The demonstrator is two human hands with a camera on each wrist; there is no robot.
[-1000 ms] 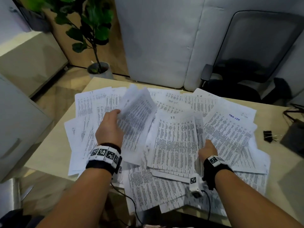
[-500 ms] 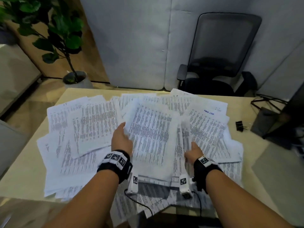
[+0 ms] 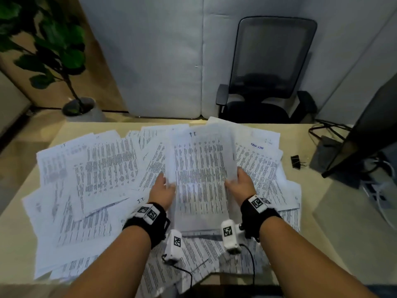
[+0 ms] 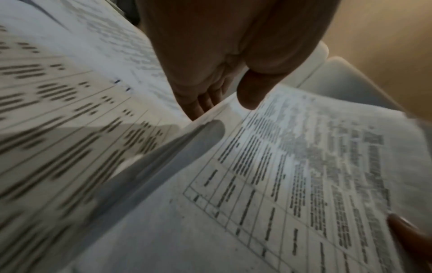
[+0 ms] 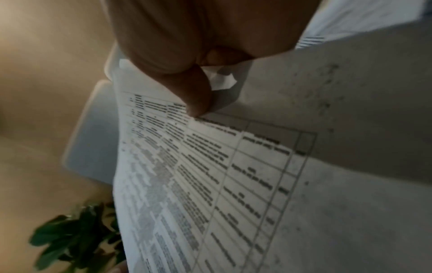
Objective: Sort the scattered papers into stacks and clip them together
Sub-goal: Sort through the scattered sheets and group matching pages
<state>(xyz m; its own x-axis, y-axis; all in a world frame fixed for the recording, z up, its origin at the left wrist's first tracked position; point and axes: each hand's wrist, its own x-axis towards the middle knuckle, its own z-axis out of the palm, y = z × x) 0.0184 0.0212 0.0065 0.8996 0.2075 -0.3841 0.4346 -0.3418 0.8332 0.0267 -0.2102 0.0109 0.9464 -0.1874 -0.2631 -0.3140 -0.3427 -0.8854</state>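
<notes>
Head view, paper stack (image 3: 200, 179) pinched between left hand (image 3: 162, 191), right hand (image 3: 239, 186)

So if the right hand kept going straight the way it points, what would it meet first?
Probably the loose papers spread on the desk beyond the sheets the right hand holds; depth is unclear.

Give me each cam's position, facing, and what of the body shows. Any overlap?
Head: on the head, looking forward and down at the table; both forearms, left hand, right hand.
Left wrist: along the left hand at its thumb on the held sheets.
Right wrist: along the right hand, thumb pinching the held sheets.
Shared: all three show the held sheets.
</notes>
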